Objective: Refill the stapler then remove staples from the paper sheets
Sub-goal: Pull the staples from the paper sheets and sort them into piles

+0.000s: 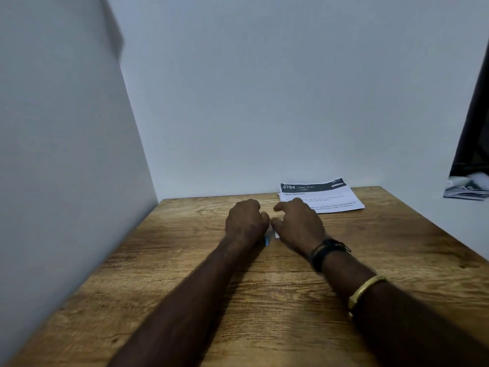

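Two bare forearms reach over one wooden table; the right carries one gold bangle and one black wristband. One stack of paper sheets lies at the far edge against the wall, its near corner hidden by the right hand, palm down, fingers loosely spread. The left hand curls over a blue sliver; whether it grips cannot be told.
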Demonstrator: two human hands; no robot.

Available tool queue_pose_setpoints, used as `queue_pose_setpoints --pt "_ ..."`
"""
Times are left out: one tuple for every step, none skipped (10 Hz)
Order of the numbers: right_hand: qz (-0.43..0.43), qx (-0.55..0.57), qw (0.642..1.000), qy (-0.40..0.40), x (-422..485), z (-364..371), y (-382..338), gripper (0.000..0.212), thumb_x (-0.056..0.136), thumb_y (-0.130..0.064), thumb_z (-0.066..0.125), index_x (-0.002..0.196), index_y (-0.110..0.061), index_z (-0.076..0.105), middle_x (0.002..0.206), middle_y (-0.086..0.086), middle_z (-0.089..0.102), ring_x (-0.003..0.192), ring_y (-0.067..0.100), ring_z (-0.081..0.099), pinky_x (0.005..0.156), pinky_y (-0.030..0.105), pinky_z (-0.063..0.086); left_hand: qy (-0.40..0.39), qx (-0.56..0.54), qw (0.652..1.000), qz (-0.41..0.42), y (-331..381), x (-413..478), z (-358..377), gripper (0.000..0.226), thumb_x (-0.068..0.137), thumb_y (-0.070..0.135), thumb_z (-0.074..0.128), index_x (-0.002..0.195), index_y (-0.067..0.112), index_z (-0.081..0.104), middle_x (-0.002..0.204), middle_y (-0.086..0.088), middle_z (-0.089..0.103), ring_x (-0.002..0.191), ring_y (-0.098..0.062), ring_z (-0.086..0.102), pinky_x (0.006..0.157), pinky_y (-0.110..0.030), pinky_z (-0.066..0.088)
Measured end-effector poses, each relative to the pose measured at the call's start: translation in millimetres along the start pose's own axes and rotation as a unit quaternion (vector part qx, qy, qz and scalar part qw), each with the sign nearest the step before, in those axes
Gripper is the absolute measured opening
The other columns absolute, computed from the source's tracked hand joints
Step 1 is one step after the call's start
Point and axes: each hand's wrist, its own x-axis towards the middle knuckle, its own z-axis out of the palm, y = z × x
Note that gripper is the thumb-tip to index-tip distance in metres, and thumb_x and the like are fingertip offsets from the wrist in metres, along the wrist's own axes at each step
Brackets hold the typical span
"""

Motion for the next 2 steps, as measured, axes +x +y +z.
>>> queue_pose_setpoints --pt "-0.050 -0.023 0.997 0.048 8 2 -1 0.047 0.098 -0.037 0.055 0.143 -0.023 0.057 0.152 0.010 0.048 0.138 0.029 0.046 0.108 0.040 0.044 0.045 0.029 0.997 0.053 -5 8 0 0.050 0.102 0.034 0.045 0.146 0.010 0.049 0.151 -0.014 0.051 0.143 -0.031 0.043 0.114 -0.040 0.037" --pt "-0.083 -0.039 0.991 0.099 22 4 -2 0.053 0.102 -0.038 0.050 0.152 -0.022 0.045 0.165 0.012 0.031 0.149 0.031 0.034 0.116 0.043 0.034 0.120 0.066 0.985 0.107 -10 18 0 0.059 0.108 0.031 0.029 0.161 0.005 0.020 0.170 -0.017 0.015 0.159 -0.030 0.005 0.129 -0.043 0.012"
